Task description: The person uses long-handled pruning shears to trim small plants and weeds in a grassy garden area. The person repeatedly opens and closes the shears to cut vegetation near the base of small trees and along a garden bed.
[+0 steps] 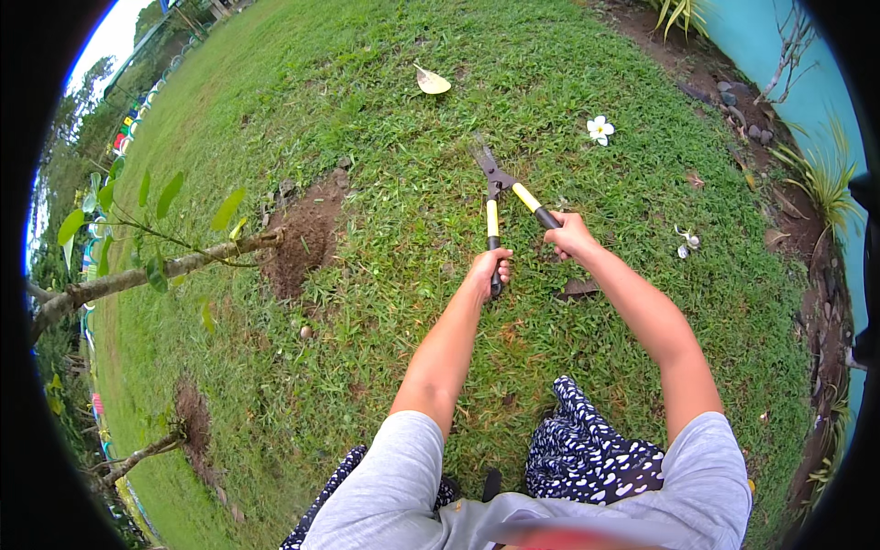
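A pair of hedge shears (496,177) with dark blades and yellow handles with black grips lies over the grass (385,275) in front of me. My left hand (490,269) is closed around the grip of the left handle. The grip of the right handle is held in my right hand (572,236). The two handles stand apart in a narrow V, and the blades point away from me, low at the grass. How far the blades are parted is hard to tell.
To the left, a thin tree trunk (172,267) rises from bare soil, with a smaller one (143,457) nearer me. A yellow leaf (433,82) and a white flower (600,130) lie on the grass. Along the right run stones, spiky plants (827,175) and a turquoise wall (763,41).
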A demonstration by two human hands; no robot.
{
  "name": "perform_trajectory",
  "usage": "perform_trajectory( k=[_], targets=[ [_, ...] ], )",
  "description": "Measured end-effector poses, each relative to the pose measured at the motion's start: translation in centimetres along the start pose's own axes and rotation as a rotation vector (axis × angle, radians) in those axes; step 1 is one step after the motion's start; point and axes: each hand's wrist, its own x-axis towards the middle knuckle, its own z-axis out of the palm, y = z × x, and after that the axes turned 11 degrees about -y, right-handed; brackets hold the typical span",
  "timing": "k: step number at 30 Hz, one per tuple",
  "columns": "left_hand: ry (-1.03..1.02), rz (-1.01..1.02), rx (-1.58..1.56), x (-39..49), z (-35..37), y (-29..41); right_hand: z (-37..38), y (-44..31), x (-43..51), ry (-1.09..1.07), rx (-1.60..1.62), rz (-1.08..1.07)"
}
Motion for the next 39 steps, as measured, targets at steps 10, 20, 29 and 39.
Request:
perform_trajectory(
  k=[10,20,29,39],
  targets=[
    [-0.013,-0.055,0.238,-4.2,-2.6,-1.3,-6.4,3.0,-4.6,0.008,-0.037,-0.002],
    [0.029,0.130,-0.299,0.2,6.5,-7.2,-1.7,3.3,-2.5,-0.032,-0.141,-0.073],
    [0.024,-0.071,0.191,-5.2,0.1,-5.9,-4.8,5.1,-7.8,0.083,-0.028,0.029],
    [0.052,0.078,-0.279,-5.2,5.4,-10.5,1.2,6.6,-6.4,-0.047,-0.212,-0.026]
  ],
)
